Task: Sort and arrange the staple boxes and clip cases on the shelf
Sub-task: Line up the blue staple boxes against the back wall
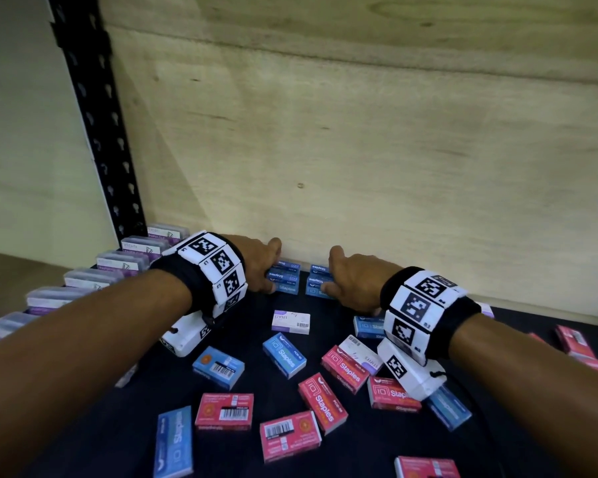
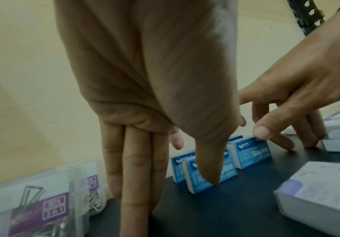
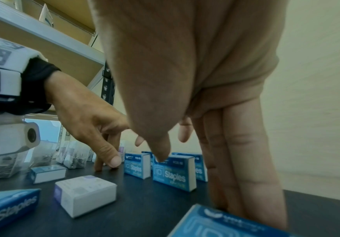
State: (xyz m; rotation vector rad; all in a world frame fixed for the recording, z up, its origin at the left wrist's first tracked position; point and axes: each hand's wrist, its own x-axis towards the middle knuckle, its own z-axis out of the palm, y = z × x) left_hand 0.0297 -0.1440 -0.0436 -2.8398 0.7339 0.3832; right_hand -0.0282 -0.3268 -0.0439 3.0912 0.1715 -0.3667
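Note:
Several blue staple boxes stand on edge in two short rows against the plywood back wall: a left pair [image 1: 285,288] and a right pair [image 1: 316,282]. My left hand [image 1: 270,267] straddles the left pair. Its thumb touches the front box [image 2: 230,170] and three straight fingers [image 2: 136,176] reach down to the shelf beside it. My right hand [image 1: 339,277] is over the right pair. Its thumb tip rests on top of the front box [image 3: 174,174], and its other fingers [image 3: 246,152] stand straight on the shelf. Neither hand grips a box.
Clear clip cases with purple labels [image 1: 94,277] line the left side. Loose red [image 1: 321,401], blue [image 1: 283,353] and white staple boxes [image 1: 290,321] lie scattered over the dark shelf [image 1: 249,315] in front of my wrists. A black perforated upright [image 1: 97,132] stands at the back left.

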